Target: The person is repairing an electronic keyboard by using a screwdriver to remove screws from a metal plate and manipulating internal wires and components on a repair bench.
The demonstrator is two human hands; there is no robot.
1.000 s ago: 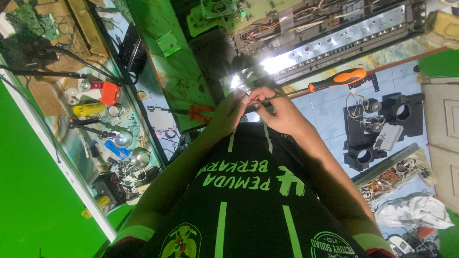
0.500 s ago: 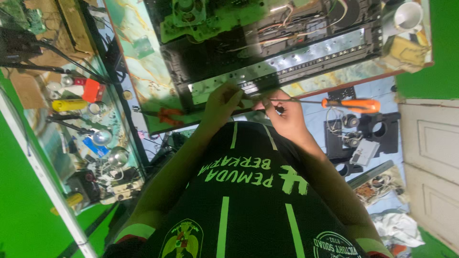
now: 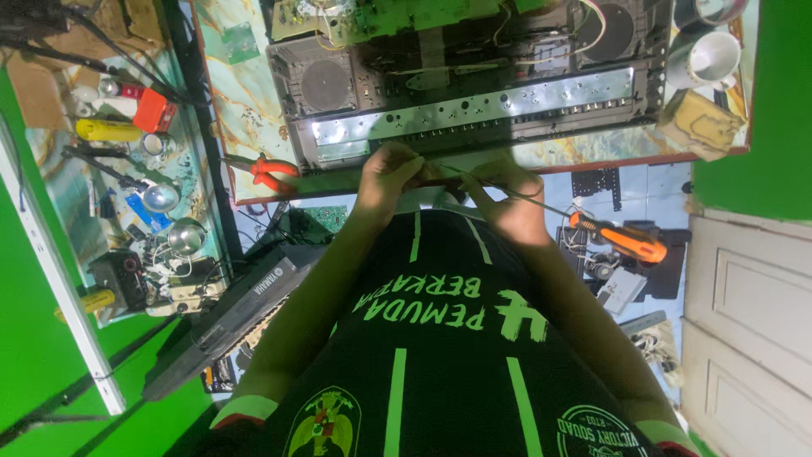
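Hands at desk (image 3: 254,93) edge: left hand (image 3: 385,173) pinched shut on something small, unclear what; right hand (image 3: 507,199) gripping screwdriver (image 3: 622,239), orange handle out right, tip toward opened amplifier (image 3: 474,85). Risks: tip slipping into exposed boards, mug (image 3: 710,57) near edge knocked.

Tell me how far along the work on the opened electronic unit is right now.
Done: the black electronic unit with a silver metal strip lies open on the marbled tabletop, a round speaker exposed. In hand: the right hand holds an orange-handled screwdriver, its tip by the left hand, whose grip pinches something too small to tell. Left: the unit is not closed; orange-handled pliers lie unused.
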